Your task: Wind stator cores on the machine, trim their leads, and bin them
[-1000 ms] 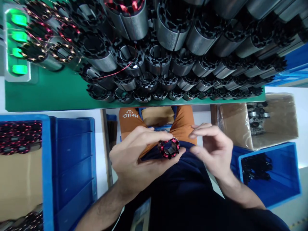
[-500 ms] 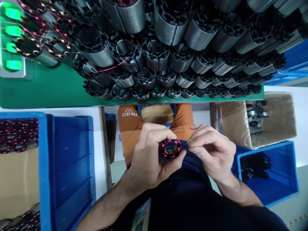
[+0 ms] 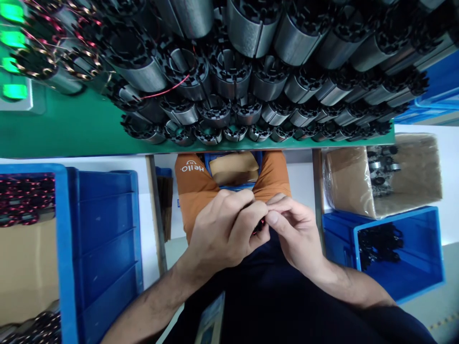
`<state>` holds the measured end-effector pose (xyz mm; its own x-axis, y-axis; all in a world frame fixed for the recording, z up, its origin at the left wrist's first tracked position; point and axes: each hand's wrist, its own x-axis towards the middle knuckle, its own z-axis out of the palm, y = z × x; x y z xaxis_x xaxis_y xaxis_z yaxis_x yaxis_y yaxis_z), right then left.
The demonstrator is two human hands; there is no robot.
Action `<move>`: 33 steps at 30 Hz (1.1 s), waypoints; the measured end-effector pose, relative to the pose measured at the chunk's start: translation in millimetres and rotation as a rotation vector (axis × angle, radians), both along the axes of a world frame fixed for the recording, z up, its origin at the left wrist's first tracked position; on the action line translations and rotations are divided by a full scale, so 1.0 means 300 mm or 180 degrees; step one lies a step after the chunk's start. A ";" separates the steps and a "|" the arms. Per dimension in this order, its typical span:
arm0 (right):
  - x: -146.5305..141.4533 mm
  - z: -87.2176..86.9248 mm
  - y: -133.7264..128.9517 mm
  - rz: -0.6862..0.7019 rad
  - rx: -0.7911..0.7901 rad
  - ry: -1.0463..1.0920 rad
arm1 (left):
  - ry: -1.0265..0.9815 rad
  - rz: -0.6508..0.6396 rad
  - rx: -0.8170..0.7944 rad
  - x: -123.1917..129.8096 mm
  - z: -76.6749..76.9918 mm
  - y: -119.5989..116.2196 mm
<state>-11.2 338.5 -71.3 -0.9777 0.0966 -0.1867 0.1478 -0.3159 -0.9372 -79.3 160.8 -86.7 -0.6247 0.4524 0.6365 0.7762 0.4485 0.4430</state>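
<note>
My left hand (image 3: 227, 229) is wrapped round a small motor stator (image 3: 258, 226) with red copper windings, above my lap. Only a dark and red sliver of the stator shows between the fingers; the rest is hidden. Close against its right side, my right hand (image 3: 301, 234) has thumb and forefinger pinched together by the left fingertips. Whatever lies in that pinch is too small or too covered to make out.
Rows of metal stator cores with black insulators (image 3: 268, 81) stand on the green bench (image 3: 89, 129). At left is a blue crate (image 3: 103, 248) beside one holding red-wound stators (image 3: 27, 196). At right are a lined carton (image 3: 347, 177) and a blue bin (image 3: 419, 267) with black parts.
My right hand has moved left, up to the stator. My left fingers have curled further over it, and its open ring face has turned out of sight.
</note>
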 end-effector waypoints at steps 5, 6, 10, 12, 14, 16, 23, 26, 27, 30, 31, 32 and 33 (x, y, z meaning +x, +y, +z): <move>-0.053 0.058 0.059 0.0449 0.0516 0.0242 | -0.0294 -0.0066 0.0006 0.006 0.047 -0.016; -0.068 0.074 0.080 0.0582 0.0829 0.0364 | -0.0479 -0.0099 0.0074 0.007 0.058 -0.019; -0.119 0.135 0.168 0.1202 0.2514 0.1498 | -0.3083 -0.1075 0.0879 0.003 0.053 -0.033; -0.126 0.155 0.200 0.1566 0.2947 0.1889 | -0.5069 -0.2055 0.1406 0.007 0.011 -0.044; -0.118 0.160 0.216 0.1761 0.2820 0.1466 | -0.5681 -0.2123 0.1757 0.023 -0.040 -0.056; -0.102 0.153 0.218 0.1747 0.2235 0.0489 | -0.4379 -0.1014 0.1602 0.048 -0.075 -0.062; -0.113 0.141 0.203 0.1706 0.1924 0.0391 | -0.0691 -0.0189 0.0340 0.063 0.000 -0.025; -0.164 0.171 0.247 0.1848 0.2571 0.1437 | -0.2635 -0.1115 0.0824 0.030 0.053 -0.037; -0.179 0.185 0.268 0.1973 0.2583 0.1616 | -0.3139 -0.1401 0.0896 0.023 0.065 -0.046; -0.202 0.219 0.321 0.2094 0.2450 0.1303 | -0.3083 -0.1238 0.0766 0.017 0.079 -0.066; -0.201 0.224 0.330 0.2083 0.2266 0.0924 | -0.2729 -0.0997 0.0711 0.020 0.077 -0.068; -0.198 0.224 0.332 0.2118 0.1953 0.0448 | -0.2349 -0.0833 0.0682 0.023 0.073 -0.069; -0.192 0.219 0.329 0.2242 0.1557 -0.0069 | -0.1974 -0.0739 0.0677 0.028 0.067 -0.068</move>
<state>-68.9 437.3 -5.6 -0.8365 -0.4574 -0.3017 0.1771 0.2954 -0.9388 -71.1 140.5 -66.5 -0.8038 0.5232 0.2829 0.4168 0.1560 0.8955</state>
